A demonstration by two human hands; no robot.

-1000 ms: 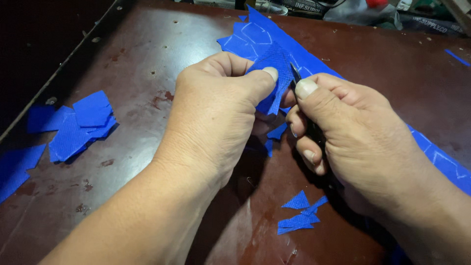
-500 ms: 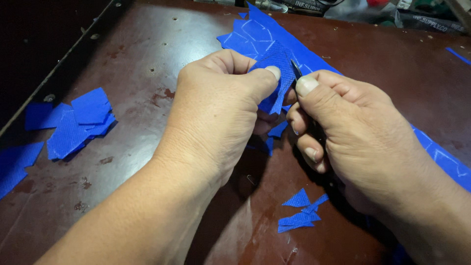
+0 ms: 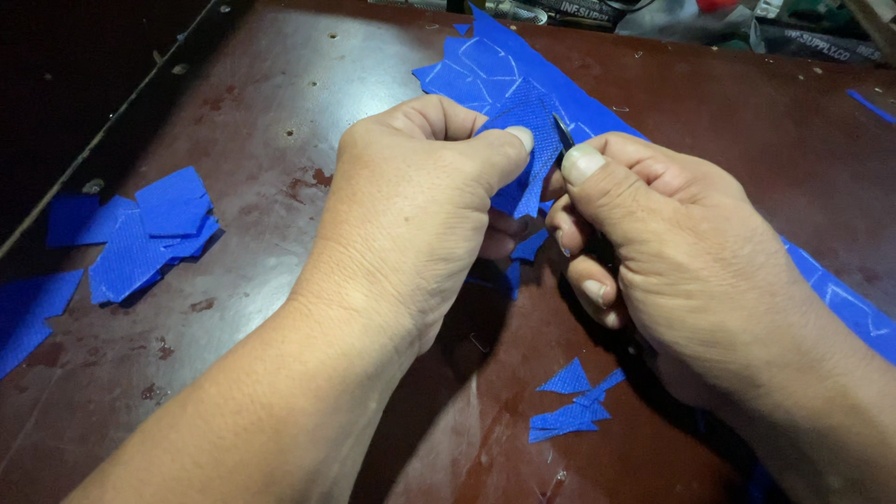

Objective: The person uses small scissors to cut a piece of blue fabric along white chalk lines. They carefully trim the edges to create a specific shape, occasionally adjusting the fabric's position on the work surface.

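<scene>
My left hand (image 3: pixel 411 205) pinches a small piece of blue fabric (image 3: pixel 527 140) between thumb and fingers, held just above the table. My right hand (image 3: pixel 672 252) grips dark scissors (image 3: pixel 563 131); only the blade tip shows above my thumb, set against the right edge of the piece. Behind the hands a long blue fabric strip (image 3: pixel 495 61) with white chalk lines lies on the dark red-brown table (image 3: pixel 280 121) and runs toward the right edge.
A pile of cut blue pieces (image 3: pixel 149 233) lies at the left, with more blue fabric (image 3: pixel 28 308) at the left edge. Small blue offcuts (image 3: pixel 571 406) lie near my right wrist. Clutter and packaging sit along the table's far edge.
Both hands have stayed close together over the same spot. The blue piece in my left hand has shifted slightly against the scissor blade.
</scene>
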